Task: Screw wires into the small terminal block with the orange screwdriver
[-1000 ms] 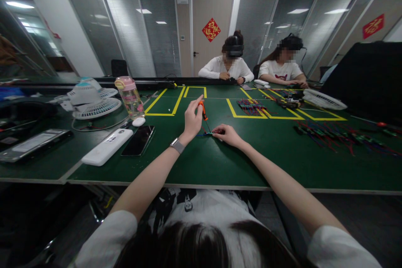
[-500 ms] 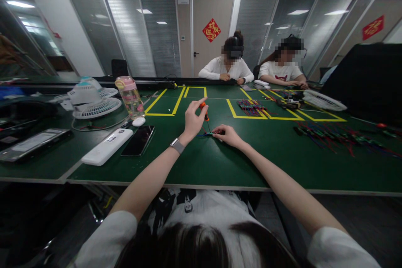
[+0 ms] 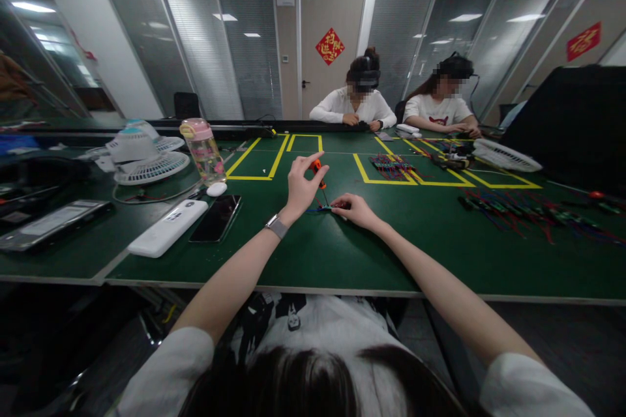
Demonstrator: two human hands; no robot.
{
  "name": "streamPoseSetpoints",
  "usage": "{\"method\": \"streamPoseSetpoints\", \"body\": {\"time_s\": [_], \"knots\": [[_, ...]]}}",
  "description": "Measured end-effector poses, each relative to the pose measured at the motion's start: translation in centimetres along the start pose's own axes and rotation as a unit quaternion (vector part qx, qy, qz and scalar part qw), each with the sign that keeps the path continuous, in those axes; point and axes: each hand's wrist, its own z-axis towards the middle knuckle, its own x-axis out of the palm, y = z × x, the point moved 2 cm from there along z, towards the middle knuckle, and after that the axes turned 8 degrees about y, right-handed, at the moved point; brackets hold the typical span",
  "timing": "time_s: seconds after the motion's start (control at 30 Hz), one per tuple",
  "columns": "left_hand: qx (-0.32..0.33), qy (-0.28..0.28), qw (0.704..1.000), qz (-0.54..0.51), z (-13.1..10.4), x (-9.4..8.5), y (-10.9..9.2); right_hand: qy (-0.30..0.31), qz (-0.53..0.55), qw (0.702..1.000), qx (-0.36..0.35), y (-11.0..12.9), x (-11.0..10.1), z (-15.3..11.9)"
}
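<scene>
My left hand [image 3: 302, 186] is closed around the orange and black handle of a screwdriver [image 3: 319, 176], its index finger stretched over the top. The thin shaft points down to a small green circuit board [image 3: 327, 208] on the table. My right hand [image 3: 356, 210] pinches the right end of that board between thumb and fingertips. Thin blue and red wires [image 3: 313, 210] run out from the board's left side. The exact spot where the screwdriver tip touches is too small to make out.
A white power bank [image 3: 169, 228], a black phone [image 3: 215, 218] and a pink-lidded bottle [image 3: 201, 150] stand left, with fans [image 3: 151, 167] behind. Several wired boards [image 3: 533, 212] lie right, more [image 3: 391, 167] inside yellow tape. Two people [image 3: 355, 107] sit opposite.
Almost nothing differs. My left hand's fingers have shifted very slightly on the screwdriver; my right hand stays on the board.
</scene>
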Motion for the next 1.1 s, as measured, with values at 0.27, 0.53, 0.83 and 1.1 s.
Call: {"method": "streamPoseSetpoints", "body": {"time_s": [0.27, 0.53, 0.83, 1.1], "knots": [[-0.002, 0.028, 0.998, -0.056, 0.01, 0.21, 0.13, -0.003, 0.0, 1.0, -0.003, -0.19, 0.08, 0.06], [-0.014, 0.018, 0.999, -0.032, 0.03, 0.27, 0.27, -0.003, -0.006, 1.0, -0.006, -0.28, 0.1, 0.09], [-0.033, -0.009, 0.999, -0.006, 0.0, 0.11, 0.39, 0.0, -0.004, 1.0, 0.004, -0.07, 0.06, 0.09], [-0.023, 0.018, 0.998, -0.05, -0.08, 0.44, 0.51, -0.001, -0.001, 1.0, 0.002, -0.06, 0.08, 0.02]]}}
